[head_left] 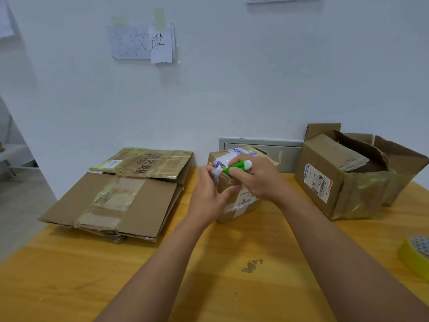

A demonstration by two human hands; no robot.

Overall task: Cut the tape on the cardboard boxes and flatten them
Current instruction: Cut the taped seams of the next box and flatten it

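A small cardboard box [234, 191], wrapped in brown tape and carrying white shipping labels, stands on the wooden desk [139, 275] near its far edge, close to the white wall [232, 89]. The left hand [209, 196] grips the box's near left corner, thumb on the near face and fingertips curled over a torn white label at the top edge. The right hand [257, 180] is clenched around a green-and-white box cutter [239, 167], held over the top of the box with its white end pointing right; the blade end is hidden by the fingers and the label, so whether it touches the tape cannot be told. To the left, well apart from the hands, lies a pile of flattened cardboard boxes [116, 201], the nearer one crossed by a strip of clear tape and the farther one printed with dark characters. To the right stands a larger open cardboard box [336, 182] with ragged flaps, a shipping label on its near side and folded cardboard inside. At the desk's right edge a roll of yellow tape [415, 254] is partly cut off by the frame. A dark stain [251, 266] marks the desk between the forearms. Two paper notes [144, 43] with handwritten characters are stuck to the wall.
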